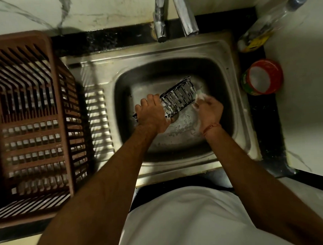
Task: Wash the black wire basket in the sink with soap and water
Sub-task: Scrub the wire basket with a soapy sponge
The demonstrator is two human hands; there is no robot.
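White shirt fabric (189, 219) fills the lower frame at 6 o'clock. Both forearms extend over the steel sink (235, 93). Left hand (153, 113), knuckles up, grasps one end of the black wire basket (178, 97), fingers curled round its rim. Right hand (209, 111), wrist bearing a thread band, pinches a foamy white scrubber (200, 97) against the basket's 3 o'clock end. Basket is held tilted above the drain, wires coated in suds. Count: one basket, two taps (172, 14), one brown dish rack (31, 117) at 9 o'clock, one red tub (262, 77) and one clear bottle (271, 19) at 2 o'clock.
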